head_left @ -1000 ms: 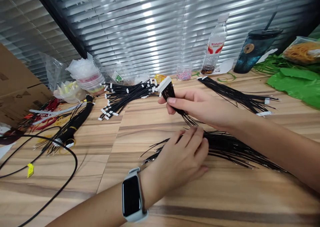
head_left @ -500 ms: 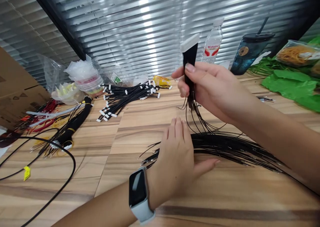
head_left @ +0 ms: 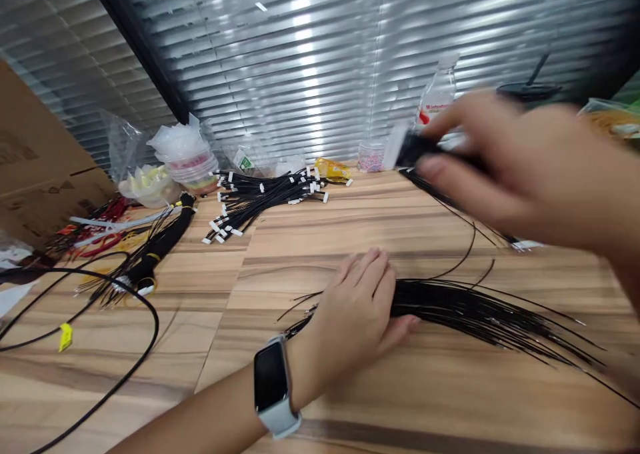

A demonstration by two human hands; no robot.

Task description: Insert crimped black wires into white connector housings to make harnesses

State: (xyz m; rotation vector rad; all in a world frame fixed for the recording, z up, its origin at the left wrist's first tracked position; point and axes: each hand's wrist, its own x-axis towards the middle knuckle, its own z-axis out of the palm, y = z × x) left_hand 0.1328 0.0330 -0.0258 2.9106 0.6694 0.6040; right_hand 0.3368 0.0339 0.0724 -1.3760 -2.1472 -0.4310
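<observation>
Head view: the blurred right hand [head_left: 530,167] pinches a white-ended wire bundle [head_left: 425,149]; the left hand [head_left: 350,314], fingers spread, presses loose black wires [head_left: 480,314] flat, steadying them.

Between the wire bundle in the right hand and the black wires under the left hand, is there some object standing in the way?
No object stands there. Below the blurred right hand gripping the black wire bundle, only a few thin strands cross the wooden tabletop to the spread black wires under the left hand.
</observation>
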